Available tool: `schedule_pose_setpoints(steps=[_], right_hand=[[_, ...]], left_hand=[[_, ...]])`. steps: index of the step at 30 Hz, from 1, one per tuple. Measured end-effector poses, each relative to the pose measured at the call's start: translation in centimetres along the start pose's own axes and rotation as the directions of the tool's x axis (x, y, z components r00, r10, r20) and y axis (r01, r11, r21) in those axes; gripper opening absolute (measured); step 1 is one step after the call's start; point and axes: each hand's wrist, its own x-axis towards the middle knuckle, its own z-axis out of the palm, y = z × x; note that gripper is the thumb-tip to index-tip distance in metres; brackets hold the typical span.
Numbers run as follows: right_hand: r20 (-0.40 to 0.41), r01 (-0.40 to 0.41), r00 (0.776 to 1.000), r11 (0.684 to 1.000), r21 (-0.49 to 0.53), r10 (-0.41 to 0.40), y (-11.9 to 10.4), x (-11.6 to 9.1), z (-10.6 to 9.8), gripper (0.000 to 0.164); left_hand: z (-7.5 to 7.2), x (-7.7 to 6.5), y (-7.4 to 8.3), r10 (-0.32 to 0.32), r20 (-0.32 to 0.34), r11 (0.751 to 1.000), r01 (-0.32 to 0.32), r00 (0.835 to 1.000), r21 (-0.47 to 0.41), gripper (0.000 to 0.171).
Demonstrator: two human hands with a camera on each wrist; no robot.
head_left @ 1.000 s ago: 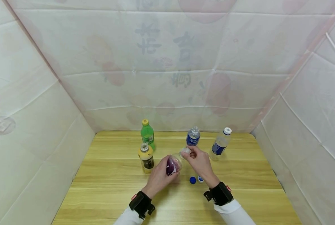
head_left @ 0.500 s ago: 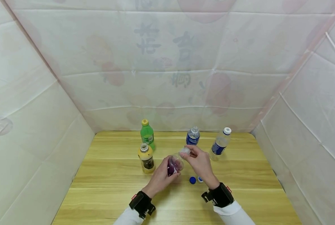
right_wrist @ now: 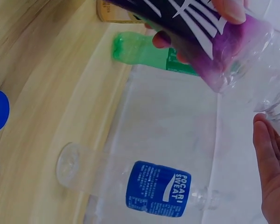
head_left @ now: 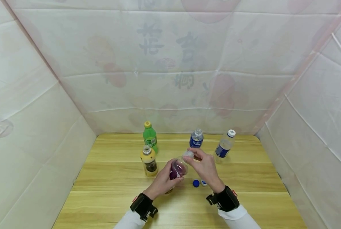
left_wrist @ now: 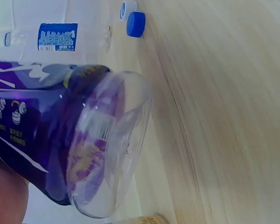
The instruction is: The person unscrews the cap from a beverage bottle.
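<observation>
Bottles and caps on a wood-grained tabletop (head_left: 107, 203), as I see them over the remote feed. The left hand (head_left: 162, 182) is clamped round a purple-labelled bottle (head_left: 178, 169), with the clear shoulder left showing. The purple-labelled bottle sits between the two hands, tilted, its neck directed toward the right hand (head_left: 204, 164); I cannot tell whether its base touches the tabletop. The right hand pinches a whitish cap (head_left: 188, 154) between thumb and fingers at that neck; from my views I cannot tell how far the thread is engaged. The left wrist view shows me the bottle's transparent base below the label.

Just beside the left hand, a yellow bottle (head_left: 151, 164) with a dark label stands upright, its mouth bare. A green bottle (head_left: 150, 138) with a yellow lid stands partly behind it. Beyond the right hand I note an uncapped clear bottle (head_left: 196, 142) with a blue label; to that hand's right stands a clear bottle with a white lid (head_left: 223, 149), likewise blue-labelled. In the right wrist view I read "POCARI SWEAT" on one such label.

Near the right wrist, a blue cap (head_left: 196, 183) and a white cap (head_left: 203, 183) lie side by side, the latter partly covered by the arm. Each wrist wears a black mount, with a white sleeve behind it. Pale printed cloth (head_left: 98, 60) encloses the back and sides.
</observation>
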Motion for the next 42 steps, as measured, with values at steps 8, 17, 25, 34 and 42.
schedule_pose_setpoints(steps=[8, 17, 25, 34, 42], right_hand=[[0.027, 0.067, 0.997, 0.997, -0.029, -0.066, 0.4, 0.0, -0.3, 0.035], [0.058, 0.112, 0.992, 0.993, -0.046, -0.109, 0.1, 0.0, 0.3, 0.036], [-0.041, -0.056, 0.998, 0.994, -0.093, 0.052, -0.2, 0.1, 1.1, 0.045], [-0.059, -0.09, 0.994, 0.996, -0.014, 0.089, -0.6, 0.1, 1.0, 0.046], [-0.034, -0.076, 0.996, 0.991, 0.11, 0.08, -0.7, -0.1, 0.7, 0.042]], left_hand=[[-0.2, -0.1, 0.2, -0.021, 0.034, 0.998, 0.023, 0.999, -0.051, 0.077], [1.0, 0.4, 0.3, -0.031, -0.172, 0.998, 0.04, 0.985, 0.051, 0.078], [2.0, 0.8, 0.7, 0.068, -0.338, 0.949, 0.044, 0.939, 0.312, 0.077], [2.3, 1.1, 1.2, 0.067, -0.345, 0.956, 0.039, 0.936, 0.29, 0.077], [2.0, 1.2, 1.3, 0.071, -0.321, 0.974, 0.003, 0.944, 0.227, 0.077]])
